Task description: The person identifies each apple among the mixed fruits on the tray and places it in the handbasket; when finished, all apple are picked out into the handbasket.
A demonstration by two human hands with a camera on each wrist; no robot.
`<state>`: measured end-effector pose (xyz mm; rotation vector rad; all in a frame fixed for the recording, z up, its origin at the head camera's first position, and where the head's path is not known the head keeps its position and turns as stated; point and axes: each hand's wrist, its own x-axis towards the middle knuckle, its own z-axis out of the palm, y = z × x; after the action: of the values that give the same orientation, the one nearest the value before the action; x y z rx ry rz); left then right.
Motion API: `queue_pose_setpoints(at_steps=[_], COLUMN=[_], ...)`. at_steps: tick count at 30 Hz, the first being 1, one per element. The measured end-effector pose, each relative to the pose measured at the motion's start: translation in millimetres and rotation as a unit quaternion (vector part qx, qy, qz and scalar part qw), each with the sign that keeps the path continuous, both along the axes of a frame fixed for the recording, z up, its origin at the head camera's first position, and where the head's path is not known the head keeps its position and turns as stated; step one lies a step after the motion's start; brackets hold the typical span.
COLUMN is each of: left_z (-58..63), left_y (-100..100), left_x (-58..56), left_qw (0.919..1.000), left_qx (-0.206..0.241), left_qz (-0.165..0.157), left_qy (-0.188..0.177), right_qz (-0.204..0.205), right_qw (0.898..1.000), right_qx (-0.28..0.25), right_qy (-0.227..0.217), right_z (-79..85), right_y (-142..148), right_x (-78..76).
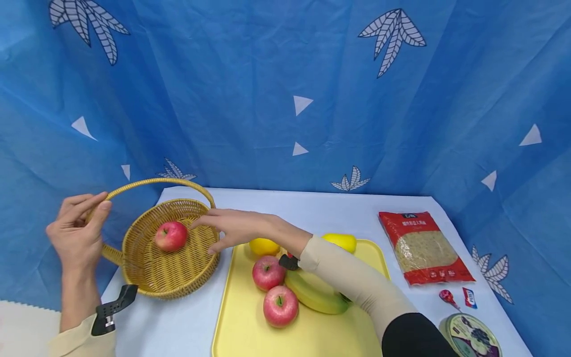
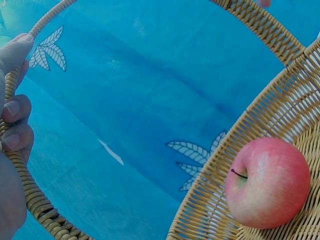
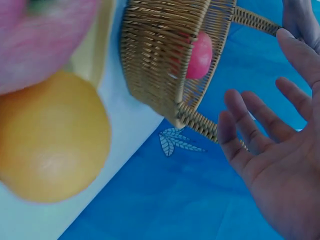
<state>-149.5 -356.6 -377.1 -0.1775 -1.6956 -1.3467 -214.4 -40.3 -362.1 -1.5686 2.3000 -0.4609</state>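
Observation:
My left hand grips the arched handle of a round wicker basket; in the left wrist view its thumb and fingers are curled round the cane. One red apple lies inside the basket, stem visible in the left wrist view. Above the basket's right rim hangs my right hand, fingers spread and holding nothing. The right wrist view shows its open palm beside the handle's base.
Right of the basket, a yellow tray holds two more red apples, an orange, a banana and a yellow fruit. Farther right are a red food packet, a lollipop, a small wrapper and a round tin.

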Motion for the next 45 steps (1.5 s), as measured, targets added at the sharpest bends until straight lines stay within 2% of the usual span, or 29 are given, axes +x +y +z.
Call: queue_pose_setpoints(at_steps=[5, 12, 19, 29, 36, 42, 45], left_z=[-0.5, 0.4, 0.4, -0.7, 0.3, 0.0, -0.9], left_y=[0, 1, 1, 1, 0, -1, 0], left_x=[-0.6, 0.3, 0.3, -1.0, -1.6, -0.5, -0.8], left_qw=[1.0, 1.0, 1.0, 1.0, 1.0, 1.0, 1.0], left_qx=[0.004, 0.005, 0.002, -0.003, -0.004, -0.007, -0.005], left_qz=[-0.001, -0.004, 0.002, -0.002, 0.001, 0.007, 0.001], left_qy=[0.0, -0.004, -0.007, 0.001, 0.005, 0.0, 0.004], right_qz=[0.001, 0.0, 0.021, 0.011, 0.01, 0.027, 0.033], right_qw=[1.0, 0.999, 1.0, 1.0, 0.999, 0.998, 0.998], right_qx=[-0.006, -0.01, -0.007, -0.004, 0.006, 0.015, 0.027], right_qy=[-0.026, -0.039, -0.02, -0.024, -0.051, -0.046, -0.049], right_z=[-1.1, -8.7, -18.2, -26.3, -30.6, -37.4, -40.4], right_y=[25, 52, 76, 120, 141, 152, 156], right_x=[4.4, 12.0, 24.3, 36.1, 46.8, 58.3, 65.1])
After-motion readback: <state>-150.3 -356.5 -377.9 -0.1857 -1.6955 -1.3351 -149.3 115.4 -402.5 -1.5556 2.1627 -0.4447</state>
